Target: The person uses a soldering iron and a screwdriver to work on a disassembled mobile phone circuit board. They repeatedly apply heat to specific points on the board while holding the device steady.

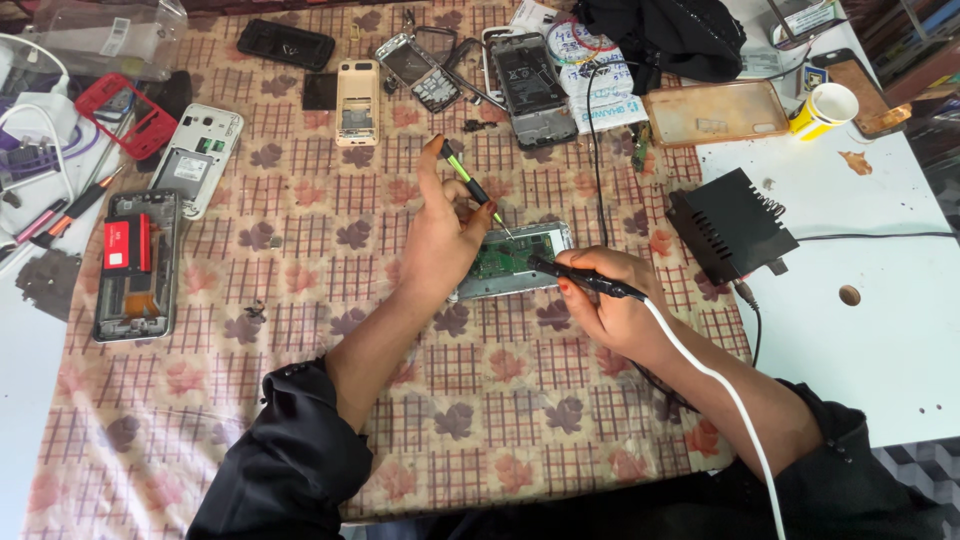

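Opened phone (515, 258) between hands, left hand (440, 245) pinching screwdriver (468, 182), right hand (610, 300) gripping soldering iron (585, 280)

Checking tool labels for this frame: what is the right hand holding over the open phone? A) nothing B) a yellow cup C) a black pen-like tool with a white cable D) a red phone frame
C: the right hand grips a black tool trailing a white cable, its tip over the open phone.

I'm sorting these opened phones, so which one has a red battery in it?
The opened phone at the far left of the patterned cloth, lying lengthwise, holds the red battery. The white-framed phone just above it shows a grey interior.
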